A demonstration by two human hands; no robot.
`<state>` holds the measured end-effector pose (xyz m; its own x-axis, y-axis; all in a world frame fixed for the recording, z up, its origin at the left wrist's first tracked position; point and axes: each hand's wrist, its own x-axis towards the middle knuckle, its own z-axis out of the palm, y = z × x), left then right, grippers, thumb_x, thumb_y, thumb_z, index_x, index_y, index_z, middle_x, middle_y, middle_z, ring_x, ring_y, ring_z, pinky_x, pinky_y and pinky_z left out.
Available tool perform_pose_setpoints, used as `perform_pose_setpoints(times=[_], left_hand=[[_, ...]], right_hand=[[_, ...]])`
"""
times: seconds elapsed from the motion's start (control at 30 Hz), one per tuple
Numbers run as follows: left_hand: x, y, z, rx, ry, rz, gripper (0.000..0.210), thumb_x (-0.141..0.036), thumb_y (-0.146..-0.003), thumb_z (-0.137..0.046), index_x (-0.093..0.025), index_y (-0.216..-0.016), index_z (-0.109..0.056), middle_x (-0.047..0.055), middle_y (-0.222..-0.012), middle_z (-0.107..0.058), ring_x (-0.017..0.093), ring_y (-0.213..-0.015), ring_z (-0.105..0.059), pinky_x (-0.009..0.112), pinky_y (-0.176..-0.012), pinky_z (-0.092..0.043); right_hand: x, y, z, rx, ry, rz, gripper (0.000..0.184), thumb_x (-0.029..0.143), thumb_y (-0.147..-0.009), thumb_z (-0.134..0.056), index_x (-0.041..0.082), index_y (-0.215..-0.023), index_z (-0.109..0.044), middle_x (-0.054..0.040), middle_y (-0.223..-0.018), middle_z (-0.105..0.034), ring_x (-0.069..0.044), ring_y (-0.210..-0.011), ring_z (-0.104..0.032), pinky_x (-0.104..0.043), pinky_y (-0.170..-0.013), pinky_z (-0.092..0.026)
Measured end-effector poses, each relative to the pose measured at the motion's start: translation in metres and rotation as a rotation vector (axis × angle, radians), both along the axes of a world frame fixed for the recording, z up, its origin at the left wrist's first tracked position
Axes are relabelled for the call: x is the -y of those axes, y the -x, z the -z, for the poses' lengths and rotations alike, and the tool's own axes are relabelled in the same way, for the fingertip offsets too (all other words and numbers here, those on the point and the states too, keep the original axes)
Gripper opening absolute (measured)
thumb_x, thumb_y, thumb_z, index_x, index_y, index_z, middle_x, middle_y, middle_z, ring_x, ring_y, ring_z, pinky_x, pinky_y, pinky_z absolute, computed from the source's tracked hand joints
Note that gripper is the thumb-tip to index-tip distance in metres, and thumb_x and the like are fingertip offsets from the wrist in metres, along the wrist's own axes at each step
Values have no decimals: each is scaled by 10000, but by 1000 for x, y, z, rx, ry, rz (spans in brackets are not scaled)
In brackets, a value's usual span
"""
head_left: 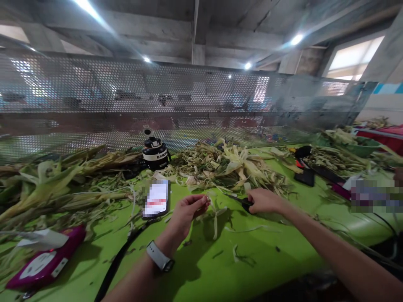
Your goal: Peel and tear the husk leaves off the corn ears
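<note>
My left hand [191, 211], with a pale watch on its wrist, pinches a thin strip of corn husk [215, 218] that dangles toward the green tabletop [267, 256]. To its right, my right hand [262, 200] is closed around the dark handles of a pair of scissors [243, 202]. The blades point left, toward the husk strip, and look apart from it. Their tips are too small to tell whether they are open. A few loose husk scraps [237, 253] lie on the tabletop below my hands. Behind them rises a heap of dried and pale husks [242, 165].
A lit phone [156, 198] lies left of my left hand, before a black flask [155, 154]. A magenta device [47, 256] sits at the left, with a black strap [121, 256] nearby. More husks [47, 180] pile leftward. A perforated metal screen [176, 96] stands behind.
</note>
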<state>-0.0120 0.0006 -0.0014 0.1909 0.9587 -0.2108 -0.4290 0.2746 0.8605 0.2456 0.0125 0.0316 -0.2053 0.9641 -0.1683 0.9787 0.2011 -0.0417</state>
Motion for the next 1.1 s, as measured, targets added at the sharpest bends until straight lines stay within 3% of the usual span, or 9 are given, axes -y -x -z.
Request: perform_pose_setpoints(times=[0.2, 0.37, 0.5, 0.7, 1.1], left_hand=[[3, 0, -2, -27, -23, -61, 384, -249, -568, -827, -160, -857, -590, 18, -747, -725, 132, -727, -673, 227, -671, -485], [4, -2, -2, -50, -104, -78, 400, -283, -565, -817, -168, -792, -509, 3, -690, -702, 124, -670, -655, 212, -613, -425], [2, -3, 0, -52, -125, -93, 423, -298, -537, -824, -167, -769, -495, -7, -650, -677, 110, -632, -626, 203, -589, -399], [3, -5, 0, -41, -141, -79, 449, -310, -533, -828, -171, -772, -473, -21, -625, -659, 106, -622, -617, 199, -587, -397], [6, -8, 8, -26, -213, 46, 400, -304, -611, -796, -171, -800, -470, -37, -625, -647, 98, -616, -622, 209, -627, -436]], right_hand=[[14, -15, -1, -461, 99, 56, 141, 203, -626, -599, 162, -758, -571, -9, -658, -600, -132, -584, -516, -220, -503, -346], [26, -13, 4, -793, 271, 71, 289, 390, -684, -660, 148, -778, -534, 15, -638, -539, -106, -572, -468, -217, -518, -346], [31, -8, 8, -839, 338, 49, 401, 441, -624, -747, 156, -772, -507, 43, -643, -487, -93, -585, -426, -208, -525, -314], [36, 7, 5, -858, 357, 27, 391, 429, -648, -748, 158, -788, -504, 52, -644, -441, -90, -595, -380, -208, -529, -286], [36, 32, 4, -1001, 430, 69, 422, 446, -618, -760, 149, -779, -507, 34, -677, -500, -93, -609, -437, -220, -553, -318]])
